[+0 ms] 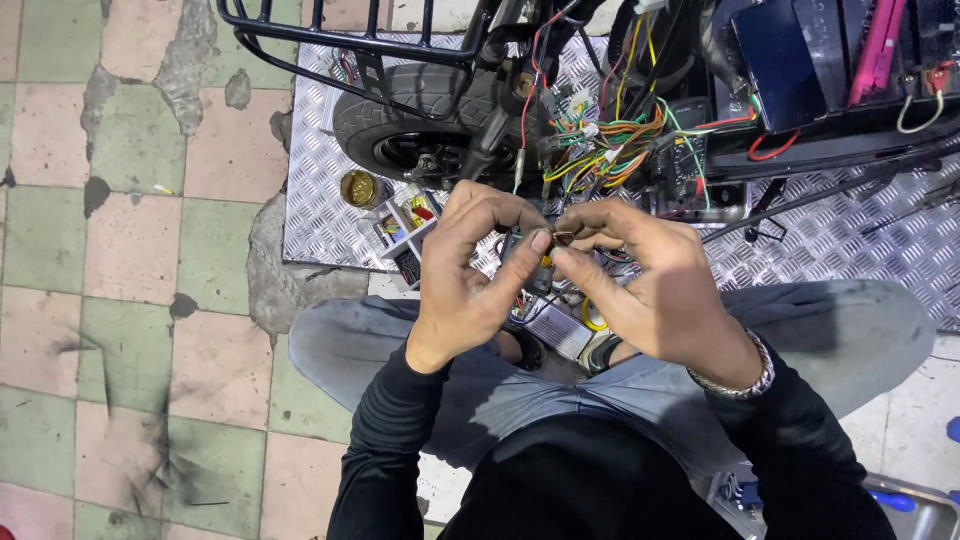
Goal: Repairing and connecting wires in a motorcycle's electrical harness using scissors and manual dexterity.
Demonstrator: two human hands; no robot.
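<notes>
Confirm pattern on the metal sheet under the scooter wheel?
Raised diamond tread, silver-grey, on the metal sheet under the wheel; the head view shows it.

Your bare hands — left hand [470, 270], right hand [650, 290] — pinch a small glossy connector [562, 238] at frame centre, its make too small to tell. Above them, a tangle of smooth plastic-sheathed wires [600, 150] in orange, green and yellow. The matt black rubber tyre [420, 105] rests on a bright embossed metal tread plate [320, 200], its raised pattern catching light. At upper left, black-painted metal tubing [300, 35]. The tiled floor [130, 240] on the left looks worn and rough, glaze chipped to bare cement. Your sleeves [390, 450] are matt black cloth; your trousers [840, 330] dull grey fabric — a shiny metal bracelet [745, 385] rings your right wrist.
</notes>
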